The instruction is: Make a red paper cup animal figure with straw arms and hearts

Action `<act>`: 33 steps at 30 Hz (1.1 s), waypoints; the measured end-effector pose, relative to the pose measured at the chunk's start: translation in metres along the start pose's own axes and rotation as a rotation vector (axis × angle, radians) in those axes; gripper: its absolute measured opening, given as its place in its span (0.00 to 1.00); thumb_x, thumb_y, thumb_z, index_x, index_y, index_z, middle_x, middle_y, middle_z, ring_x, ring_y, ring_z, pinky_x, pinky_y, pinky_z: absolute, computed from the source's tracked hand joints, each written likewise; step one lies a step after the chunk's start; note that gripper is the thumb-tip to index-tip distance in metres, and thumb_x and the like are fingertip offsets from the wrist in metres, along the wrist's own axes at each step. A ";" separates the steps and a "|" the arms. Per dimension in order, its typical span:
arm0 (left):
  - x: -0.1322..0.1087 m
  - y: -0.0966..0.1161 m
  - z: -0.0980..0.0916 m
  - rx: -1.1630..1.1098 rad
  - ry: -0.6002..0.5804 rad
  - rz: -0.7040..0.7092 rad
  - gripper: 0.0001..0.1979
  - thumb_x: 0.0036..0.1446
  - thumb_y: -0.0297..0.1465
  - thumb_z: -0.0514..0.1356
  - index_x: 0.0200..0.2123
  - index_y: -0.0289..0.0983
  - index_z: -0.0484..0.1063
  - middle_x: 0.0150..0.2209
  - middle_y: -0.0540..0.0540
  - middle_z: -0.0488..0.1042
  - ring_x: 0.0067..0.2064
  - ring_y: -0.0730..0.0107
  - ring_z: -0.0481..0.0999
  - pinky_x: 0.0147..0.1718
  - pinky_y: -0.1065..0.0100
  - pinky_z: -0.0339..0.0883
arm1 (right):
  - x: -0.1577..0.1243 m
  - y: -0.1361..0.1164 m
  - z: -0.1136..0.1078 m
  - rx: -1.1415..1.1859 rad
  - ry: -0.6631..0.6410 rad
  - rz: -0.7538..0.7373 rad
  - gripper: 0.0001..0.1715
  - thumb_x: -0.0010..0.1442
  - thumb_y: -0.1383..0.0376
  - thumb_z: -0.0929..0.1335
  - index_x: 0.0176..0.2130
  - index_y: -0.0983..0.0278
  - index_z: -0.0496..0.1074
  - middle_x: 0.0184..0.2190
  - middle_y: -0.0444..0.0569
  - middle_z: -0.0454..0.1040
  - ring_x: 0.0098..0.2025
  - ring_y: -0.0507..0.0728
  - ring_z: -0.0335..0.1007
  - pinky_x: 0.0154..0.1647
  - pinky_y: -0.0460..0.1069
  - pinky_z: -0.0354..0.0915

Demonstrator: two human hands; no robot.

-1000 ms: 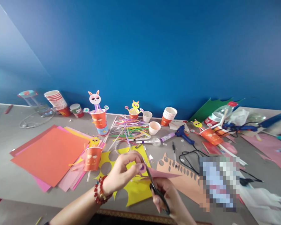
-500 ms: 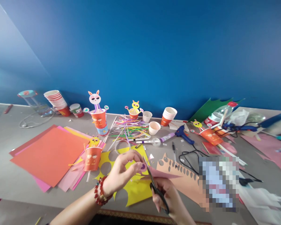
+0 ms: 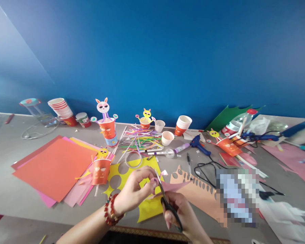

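My right hand (image 3: 179,211) grips black-handled scissors (image 3: 171,208), their blades pointing up and away. Against the blades lies a piece of pink paper (image 3: 176,186), which tapers to the right. Thumb and fingers of my left hand (image 3: 136,186) pinch the paper's left part, close to the blade tips. Red bead bracelets (image 3: 111,210) circle my left wrist. Beneath both hands is a yellow sheet (image 3: 151,210) with round holes cut from it. To the right, a peach sheet (image 3: 205,200) has a row of small oval holes along its edge.
Left stand an orange cup figure (image 3: 101,171) and stacked coloured paper (image 3: 56,166). Behind my hands lie a tape roll (image 3: 133,159), markers (image 3: 155,153), straws (image 3: 142,139) and a blue glue gun (image 3: 200,145). Its black cord (image 3: 202,173) loops at right. A blurred patch hides something.
My left hand has shifted slightly, turning the pink paper at the blades. A small pink sliver now sticks out past the scissor tips. The scissors have moved slightly left.
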State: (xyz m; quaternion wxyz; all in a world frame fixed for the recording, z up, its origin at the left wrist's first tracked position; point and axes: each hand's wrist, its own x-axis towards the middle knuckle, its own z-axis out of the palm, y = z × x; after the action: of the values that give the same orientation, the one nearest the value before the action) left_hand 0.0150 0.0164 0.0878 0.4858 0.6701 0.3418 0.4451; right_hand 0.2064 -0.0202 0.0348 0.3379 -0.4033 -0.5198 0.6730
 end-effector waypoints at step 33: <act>0.001 0.001 -0.008 -0.005 -0.017 -0.049 0.16 0.65 0.37 0.58 0.26 0.36 0.69 0.31 0.44 0.75 0.35 0.66 0.74 0.39 0.68 0.66 | -0.001 0.011 -0.004 -0.011 0.033 0.048 0.39 0.37 0.35 0.76 0.22 0.62 0.60 0.12 0.37 0.62 0.12 0.45 0.55 0.13 0.41 0.49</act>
State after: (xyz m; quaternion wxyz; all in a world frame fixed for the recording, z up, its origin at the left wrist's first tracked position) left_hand 0.0084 0.0202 0.0901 0.5012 0.6641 0.3527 0.4283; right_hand 0.2099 -0.0214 0.0240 0.3279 -0.4284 -0.5084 0.6713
